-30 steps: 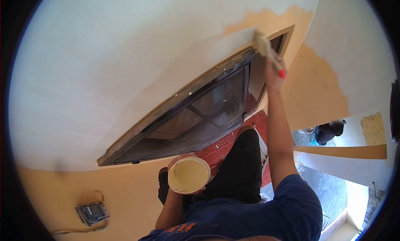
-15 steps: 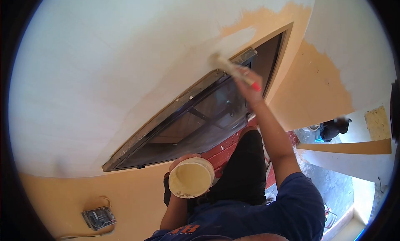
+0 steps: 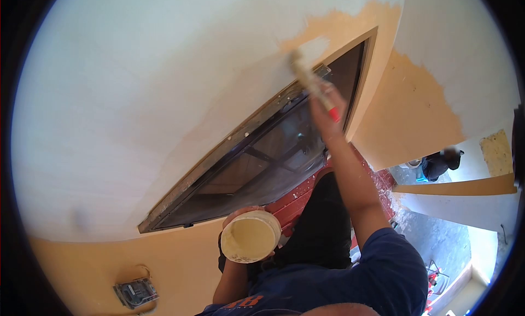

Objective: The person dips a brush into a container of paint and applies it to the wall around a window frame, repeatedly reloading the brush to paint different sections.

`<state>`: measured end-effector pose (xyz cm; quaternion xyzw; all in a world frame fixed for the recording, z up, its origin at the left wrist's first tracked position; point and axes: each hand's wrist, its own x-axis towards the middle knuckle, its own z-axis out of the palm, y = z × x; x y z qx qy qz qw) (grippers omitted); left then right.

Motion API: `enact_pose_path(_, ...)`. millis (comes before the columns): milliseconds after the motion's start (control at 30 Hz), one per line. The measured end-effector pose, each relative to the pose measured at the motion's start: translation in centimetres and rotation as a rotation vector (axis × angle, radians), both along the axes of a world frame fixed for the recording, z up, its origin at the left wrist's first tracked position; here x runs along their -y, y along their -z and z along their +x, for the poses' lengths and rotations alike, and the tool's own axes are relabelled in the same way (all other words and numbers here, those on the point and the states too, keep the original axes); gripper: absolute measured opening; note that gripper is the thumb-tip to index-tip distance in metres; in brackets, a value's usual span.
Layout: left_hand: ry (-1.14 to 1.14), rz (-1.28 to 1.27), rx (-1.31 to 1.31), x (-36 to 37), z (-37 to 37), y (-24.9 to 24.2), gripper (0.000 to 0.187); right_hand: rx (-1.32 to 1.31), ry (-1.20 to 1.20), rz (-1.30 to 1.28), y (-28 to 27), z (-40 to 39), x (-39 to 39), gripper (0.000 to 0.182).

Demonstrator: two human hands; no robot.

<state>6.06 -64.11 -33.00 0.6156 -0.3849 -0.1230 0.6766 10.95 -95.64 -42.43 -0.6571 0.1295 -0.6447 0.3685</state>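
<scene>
A paintbrush (image 3: 307, 78) with a red-tipped handle is gripped in my right hand (image 3: 326, 122), my arm stretched up and forward. Its blurred bristles are at the white-coated wall (image 3: 180, 92), just above the upper edge of the window or door frame (image 3: 219, 152). Close to my body, my left hand (image 3: 239, 212) is wrapped round a round tub (image 3: 269, 224) of pale cream paint (image 3: 249, 239). The tub tilts so that its inside faces me, and its rim is smeared. Part of my left hand is hidden behind it.
Orange-tan wall (image 3: 350, 29) shows around the frame's upper corner. An electrical box (image 3: 135, 292) hangs from the wall at lower left. Below are red steps (image 3: 292, 201) with white spatters. A person in dark clothing (image 3: 437, 165) is farther off at right, beyond a ledge (image 3: 465, 189).
My right hand has shifted slightly left, and the brush head has moved up and to the right along the wall. The tub stays in my left hand. The view has shifted slightly.
</scene>
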Motion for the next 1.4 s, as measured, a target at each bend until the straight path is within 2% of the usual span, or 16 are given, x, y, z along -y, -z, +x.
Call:
enact_pose_path(67,-0.062,0.045,0.215,0.6,0.0,-0.3,0.035,0.028,-0.158,-0.038,-0.5,0.3,-3.6,0.019)
enact_pose_path(133,0.155,-0.145,-0.574,0.8,0.0,-1.6,0.033,0.051,-0.255,-0.03,-0.8,-0.1,-4.5,0.019)
enact_pose_path(200,0.083,0.069,-0.331,0.6,0.1,-1.8,0.032,0.042,-0.458,-0.039,-0.6,-0.3,-4.2,0.017)
enact_pose_path(233,0.009,0.269,-0.086,0.5,0.2,-1.9,0.031,-0.043,-0.356,-0.12,-0.3,-0.6,-3.0,0.016)
enact_pose_path(433,0.11,-0.051,-0.475,-1.0,0.6,-0.7,0.032,-0.213,0.156,0.107,2.2,-2.5,9.9,0.022)
enact_pose_path(500,0.064,-0.026,-0.281,-1.3,0.6,0.4,0.032,-0.113,0.276,0.136,1.5,-3.5,11.9,0.021)
enact_pose_path(633,0.011,0.021,-0.087,-0.9,0.6,0.4,0.029,0.123,0.249,0.272,1.4,-3.1,12.9,0.02)
enact_pose_path(700,0.002,0.033,-0.169,-0.3,0.3,-0.3,0.028,-0.108,0.333,0.122,0.7,-1.8,10.0,0.021)
enact_pose_path(800,-0.046,0.083,-0.414,0.8,-0.1,-1.6,0.024,0.042,0.013,0.075,-1.3,-0.2,2.6,0.022)
enact_pose_path(867,-0.059,0.1,-0.494,1.5,-0.1,-1.7,0.023,0.009,-0.089,-0.222,-1.6,0.1,-1.3,0.022)
enact_pose_path(933,-0.044,0.18,-0.324,1.6,-0.2,-1.8,0.022,0.053,-0.445,-0.127,-2.9,-0.3,-3.7,0.024)
enact_pose_path(1033,-0.092,0.097,-0.124,0.8,0.2,1.0,0.021,-0.086,-0.464,-0.248,-4.6,-0.7,-1.6,0.024)
enact_pose_path(1067,-0.099,0.095,-0.123,0.5,0.2,1.2,0.021,-0.135,-0.286,-0.393,-4.1,-0.3,0.7,0.016)
enact_pose_path(1133,-0.052,0.021,-0.094,0.4,0.2,0.9,0.021,-0.041,-0.341,-0.002,-3.6,0.0,5.2,0.018)
enact_pose_path(1233,-0.046,-0.011,-0.133,-0.4,0.1,0.6,0.022,-0.107,-0.112,0.151,-3.0,-1.3,11.6,0.021)
enact_pose_path(1400,-0.034,0.08,-0.067,-1.2,-0.1,-0.1,0.024,0.077,0.21,0.172,-3.6,-3.6,12.2,0.02)
